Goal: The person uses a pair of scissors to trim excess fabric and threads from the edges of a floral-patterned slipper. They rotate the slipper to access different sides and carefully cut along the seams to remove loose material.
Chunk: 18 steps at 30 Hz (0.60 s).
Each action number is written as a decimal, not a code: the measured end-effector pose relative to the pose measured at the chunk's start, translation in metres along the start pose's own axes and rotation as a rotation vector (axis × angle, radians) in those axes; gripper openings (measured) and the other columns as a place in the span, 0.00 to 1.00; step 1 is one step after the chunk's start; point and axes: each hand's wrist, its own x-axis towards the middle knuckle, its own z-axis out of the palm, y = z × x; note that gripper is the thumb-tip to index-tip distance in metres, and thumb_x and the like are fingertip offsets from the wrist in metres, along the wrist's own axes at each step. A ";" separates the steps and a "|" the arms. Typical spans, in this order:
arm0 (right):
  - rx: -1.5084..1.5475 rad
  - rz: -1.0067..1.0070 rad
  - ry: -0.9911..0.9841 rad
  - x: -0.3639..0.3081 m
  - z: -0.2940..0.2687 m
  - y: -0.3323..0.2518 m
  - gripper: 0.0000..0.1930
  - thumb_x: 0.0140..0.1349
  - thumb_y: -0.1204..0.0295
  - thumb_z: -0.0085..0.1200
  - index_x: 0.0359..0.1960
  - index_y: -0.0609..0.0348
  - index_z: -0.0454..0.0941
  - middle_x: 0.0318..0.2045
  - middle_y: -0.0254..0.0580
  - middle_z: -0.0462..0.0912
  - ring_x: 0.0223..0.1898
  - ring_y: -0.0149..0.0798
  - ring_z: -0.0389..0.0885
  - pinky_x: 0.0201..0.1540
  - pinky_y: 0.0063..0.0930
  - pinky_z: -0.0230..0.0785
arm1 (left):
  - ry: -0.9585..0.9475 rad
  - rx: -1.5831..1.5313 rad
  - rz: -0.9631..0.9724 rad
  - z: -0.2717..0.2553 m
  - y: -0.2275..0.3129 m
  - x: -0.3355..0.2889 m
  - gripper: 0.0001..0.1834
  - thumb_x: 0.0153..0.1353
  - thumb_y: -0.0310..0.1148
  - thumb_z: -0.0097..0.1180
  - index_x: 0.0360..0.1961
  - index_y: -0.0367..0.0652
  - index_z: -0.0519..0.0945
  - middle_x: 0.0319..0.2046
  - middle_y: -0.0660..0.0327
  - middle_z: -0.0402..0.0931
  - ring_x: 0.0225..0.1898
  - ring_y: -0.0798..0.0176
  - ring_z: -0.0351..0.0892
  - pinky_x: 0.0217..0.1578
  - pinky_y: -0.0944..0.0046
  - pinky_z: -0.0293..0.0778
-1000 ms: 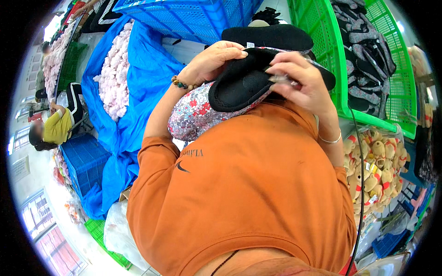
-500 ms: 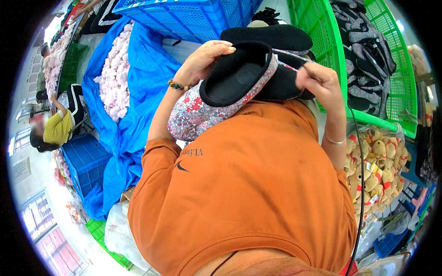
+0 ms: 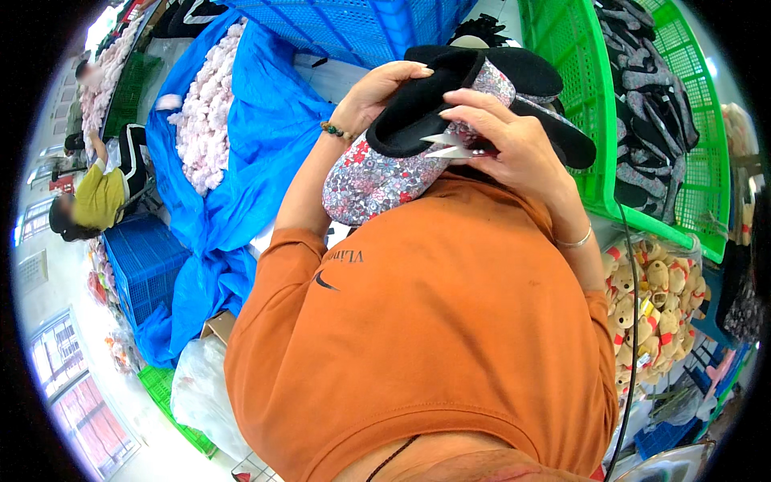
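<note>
A floral slipper (image 3: 373,183) is held up between the two hands, close in front of the wearer's orange shirt (image 3: 434,321). Its black-lined opening is turned toward the left hand (image 3: 382,92), and its rounded, flower-printed toe hangs on the body side of that hand. The slipper's black rim is pinched between the left thumb and fingers. In the right hand (image 3: 518,149) a pair of metal snips (image 3: 450,148) is grasped, the pointed blades slightly parted and aimed leftward at the slipper's floral side, near the opening's edge. Two right fingers are extended over the opening; whether the slipper is pressed by them cannot be told. A beaded bracelet (image 3: 333,130) is worn on the left wrist, a thin bangle (image 3: 577,241) below the right hand.

Just beyond the hands, a black sole (image 3: 526,68) is seen, and another dark sole (image 3: 569,143) is partly covered by the right hand. Farther out, a blue crate (image 3: 345,32) is placed. To the right of the right hand, patterned pieces (image 3: 642,100) are piled in a green crate (image 3: 566,92); nearer the body, tan plush items (image 3: 654,313) are heaped. Left of the left hand, pale pink fluffy pieces (image 3: 202,132) are gathered on a blue sheet (image 3: 277,128), with a seated co-worker (image 3: 100,197) well beyond.
</note>
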 end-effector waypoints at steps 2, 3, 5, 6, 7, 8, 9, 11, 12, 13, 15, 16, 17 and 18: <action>-0.008 -0.043 -0.064 0.007 0.006 -0.005 0.21 0.45 0.67 0.65 0.43 0.52 0.76 0.48 0.33 0.77 0.35 0.42 0.81 0.33 0.30 0.75 | 0.041 0.066 0.037 -0.014 -0.007 0.011 0.12 0.61 0.28 0.51 0.43 0.31 0.75 0.37 0.49 0.80 0.33 0.59 0.83 0.37 0.61 0.82; 0.006 -0.076 -0.049 0.009 0.013 -0.003 0.17 0.46 0.68 0.64 0.39 0.54 0.77 0.41 0.35 0.79 0.32 0.44 0.80 0.32 0.30 0.73 | 0.020 0.061 0.025 -0.013 -0.008 0.014 0.12 0.61 0.27 0.51 0.43 0.31 0.75 0.36 0.49 0.80 0.33 0.59 0.83 0.36 0.62 0.82; 0.178 -0.037 -0.013 0.011 0.022 -0.001 0.11 0.48 0.72 0.63 0.33 0.57 0.78 0.30 0.38 0.80 0.28 0.41 0.80 0.29 0.28 0.71 | 0.089 0.095 0.058 -0.019 -0.011 0.020 0.11 0.60 0.27 0.51 0.42 0.31 0.75 0.36 0.51 0.80 0.33 0.59 0.83 0.36 0.62 0.82; 0.275 0.061 0.064 0.013 0.020 -0.005 0.08 0.50 0.74 0.62 0.32 0.58 0.78 0.26 0.39 0.79 0.26 0.38 0.80 0.28 0.27 0.70 | 0.082 0.093 0.067 -0.016 -0.011 0.018 0.11 0.60 0.26 0.52 0.42 0.31 0.75 0.36 0.51 0.80 0.33 0.59 0.83 0.36 0.62 0.82; 0.371 0.160 0.141 0.014 0.017 -0.010 0.05 0.52 0.76 0.60 0.30 0.59 0.78 0.23 0.40 0.78 0.24 0.34 0.80 0.27 0.25 0.69 | 0.075 0.092 0.076 -0.015 -0.011 0.015 0.11 0.60 0.26 0.52 0.42 0.31 0.75 0.36 0.51 0.80 0.32 0.59 0.83 0.35 0.63 0.82; 0.420 0.264 0.216 0.012 0.012 -0.009 0.02 0.54 0.77 0.59 0.29 0.61 0.79 0.20 0.38 0.77 0.23 0.26 0.77 0.25 0.23 0.68 | 0.079 0.050 0.058 -0.017 -0.011 0.014 0.10 0.60 0.26 0.51 0.41 0.31 0.76 0.37 0.50 0.80 0.33 0.58 0.83 0.36 0.63 0.82; 0.485 0.205 0.375 0.011 0.011 0.003 0.04 0.55 0.76 0.59 0.29 0.63 0.79 0.19 0.33 0.77 0.21 0.23 0.72 0.23 0.20 0.64 | 0.109 0.023 0.067 -0.019 -0.010 0.012 0.10 0.60 0.25 0.51 0.41 0.31 0.76 0.37 0.49 0.80 0.34 0.57 0.83 0.36 0.63 0.82; 0.623 0.441 0.503 0.000 0.000 0.010 0.07 0.52 0.75 0.63 0.30 0.64 0.78 0.22 0.31 0.79 0.21 0.22 0.72 0.24 0.17 0.65 | 0.171 -0.033 0.084 -0.029 -0.010 0.008 0.10 0.60 0.25 0.51 0.41 0.30 0.76 0.37 0.47 0.80 0.34 0.56 0.84 0.37 0.63 0.83; 0.508 0.398 0.442 -0.006 -0.003 0.016 0.09 0.51 0.75 0.64 0.32 0.63 0.77 0.26 0.32 0.80 0.23 0.22 0.73 0.25 0.16 0.66 | 0.155 -0.065 0.086 -0.039 -0.010 0.009 0.12 0.60 0.26 0.50 0.42 0.28 0.75 0.37 0.44 0.80 0.35 0.54 0.83 0.37 0.60 0.83; 0.393 0.357 0.384 -0.014 -0.003 0.024 0.11 0.50 0.74 0.65 0.33 0.62 0.77 0.29 0.33 0.81 0.25 0.21 0.74 0.26 0.16 0.67 | 0.175 -0.070 0.074 -0.034 -0.009 0.008 0.11 0.59 0.26 0.52 0.40 0.28 0.76 0.36 0.45 0.80 0.33 0.55 0.83 0.35 0.62 0.83; 0.203 0.174 0.243 -0.014 -0.008 0.020 0.22 0.43 0.76 0.68 0.42 0.55 0.75 0.48 0.37 0.77 0.34 0.24 0.79 0.31 0.18 0.72 | 0.213 -0.080 0.050 -0.023 -0.010 0.005 0.10 0.57 0.26 0.55 0.38 0.29 0.78 0.34 0.48 0.81 0.29 0.58 0.83 0.31 0.65 0.83; 0.103 0.084 0.202 -0.011 0.000 0.019 0.26 0.41 0.76 0.68 0.46 0.52 0.74 0.52 0.38 0.74 0.36 0.28 0.80 0.30 0.21 0.73 | 0.182 -0.104 0.011 -0.022 -0.011 0.007 0.10 0.58 0.26 0.54 0.38 0.29 0.78 0.34 0.48 0.81 0.29 0.58 0.83 0.31 0.65 0.83; 0.003 -0.006 0.160 -0.007 0.009 0.019 0.30 0.39 0.76 0.68 0.49 0.49 0.73 0.56 0.39 0.71 0.38 0.31 0.80 0.30 0.23 0.74 | 0.151 -0.127 -0.027 -0.022 -0.011 0.009 0.10 0.59 0.26 0.53 0.38 0.28 0.78 0.34 0.47 0.81 0.29 0.58 0.83 0.31 0.65 0.83; -0.193 -0.063 0.102 -0.002 0.011 0.015 0.33 0.38 0.76 0.66 0.52 0.47 0.71 0.58 0.38 0.69 0.36 0.37 0.81 0.29 0.28 0.74 | 0.121 -0.146 -0.065 -0.020 -0.010 0.010 0.11 0.59 0.27 0.52 0.38 0.28 0.78 0.35 0.47 0.81 0.29 0.58 0.83 0.32 0.65 0.83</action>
